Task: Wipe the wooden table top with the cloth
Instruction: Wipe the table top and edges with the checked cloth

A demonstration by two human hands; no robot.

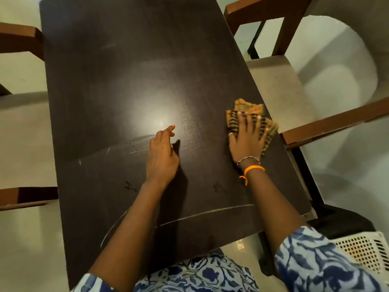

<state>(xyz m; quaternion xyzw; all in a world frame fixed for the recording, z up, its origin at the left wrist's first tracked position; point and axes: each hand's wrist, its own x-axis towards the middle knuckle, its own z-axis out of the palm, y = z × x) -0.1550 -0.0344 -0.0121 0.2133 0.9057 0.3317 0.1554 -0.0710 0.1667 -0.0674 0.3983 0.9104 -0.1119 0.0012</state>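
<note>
A dark brown wooden table top (117, 81) fills the middle of the view, with a light reflection at its centre and faint pale streaks and smudges near me. A folded yellow-and-black striped cloth (248, 109) lies near the table's right edge. My right hand (247, 138) presses flat on the cloth with fingers spread. My left hand (162, 152) hovers or rests at the table's middle, fingers loosely curled and pointing forward, holding nothing.
Wooden chairs with grey cushions stand on both sides: one on the right (280, 85), another on the left (23, 127). A white perforated plastic basket (364, 251) sits at the lower right on the floor. The pale floor (347, 157) surrounds the table.
</note>
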